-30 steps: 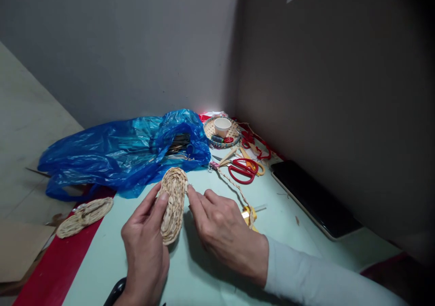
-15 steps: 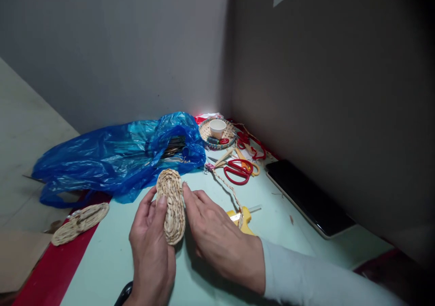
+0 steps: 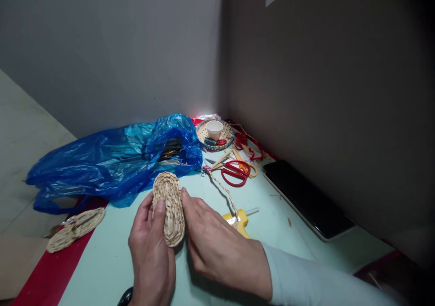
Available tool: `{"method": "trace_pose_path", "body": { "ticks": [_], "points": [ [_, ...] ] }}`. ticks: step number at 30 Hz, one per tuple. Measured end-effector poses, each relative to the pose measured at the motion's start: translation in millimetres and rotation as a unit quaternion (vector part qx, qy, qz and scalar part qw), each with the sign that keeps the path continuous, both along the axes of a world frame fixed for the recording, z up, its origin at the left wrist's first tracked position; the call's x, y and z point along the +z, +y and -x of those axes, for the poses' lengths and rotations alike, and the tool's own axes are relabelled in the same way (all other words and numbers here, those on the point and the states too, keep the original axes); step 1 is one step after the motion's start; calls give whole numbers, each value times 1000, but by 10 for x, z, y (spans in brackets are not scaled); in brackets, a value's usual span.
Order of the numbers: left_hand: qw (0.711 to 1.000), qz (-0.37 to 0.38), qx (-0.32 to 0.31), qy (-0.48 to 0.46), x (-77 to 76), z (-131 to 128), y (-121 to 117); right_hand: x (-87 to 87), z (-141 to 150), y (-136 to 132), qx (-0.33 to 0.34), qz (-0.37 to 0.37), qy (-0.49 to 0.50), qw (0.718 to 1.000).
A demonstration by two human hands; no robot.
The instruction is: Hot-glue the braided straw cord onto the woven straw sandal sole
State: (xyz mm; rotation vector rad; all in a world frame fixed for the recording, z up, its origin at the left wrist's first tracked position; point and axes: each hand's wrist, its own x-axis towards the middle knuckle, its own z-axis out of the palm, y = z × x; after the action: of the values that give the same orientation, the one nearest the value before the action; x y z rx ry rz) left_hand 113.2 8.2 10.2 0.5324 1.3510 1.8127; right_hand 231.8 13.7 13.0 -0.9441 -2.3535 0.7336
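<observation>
An oval woven straw sole (image 3: 171,211) stands tilted up in front of me, its coiled braid facing the camera. My left hand (image 3: 152,238) is closed around its left side, thumb pressed on the front. At the opposite edge is my right hand (image 3: 214,242), fingers bent together and pinched close against the rim. Whatever sits between those fingertips is hidden or too small to name. Behind the right hand lies a yellow glue gun (image 3: 242,222), partly covered. A plaited straw cord (image 3: 222,188) runs down onto it from near the scissors.
Red-handled scissors (image 3: 234,172) lie beyond the hands, by a woven tray (image 3: 200,136) bearing a white cup (image 3: 215,128). To the left are a blue plastic bag (image 3: 102,161) and a second straw sole (image 3: 76,230). A black phone-like slab (image 3: 306,202) rests by the right wall.
The view has shifted slightly, so the tabletop things sit a little farther left and lower. Both hands keep nearly the same pose around the sole.
</observation>
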Motion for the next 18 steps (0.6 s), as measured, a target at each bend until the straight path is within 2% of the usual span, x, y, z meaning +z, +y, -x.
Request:
{"method": "trace_pose_path", "body": {
  "ticks": [6,10,18],
  "points": [
    [1000,-11,18,23,-11,-17,-8,95,-74,85,40,60,34,997],
    [999,-22,24,32,-1,-37,-10,64,-44,84,16,75,58,995],
    [998,-59,-32,-7,20,-66,-84,-34,3,121,-23,5,137,990]
  ]
}}
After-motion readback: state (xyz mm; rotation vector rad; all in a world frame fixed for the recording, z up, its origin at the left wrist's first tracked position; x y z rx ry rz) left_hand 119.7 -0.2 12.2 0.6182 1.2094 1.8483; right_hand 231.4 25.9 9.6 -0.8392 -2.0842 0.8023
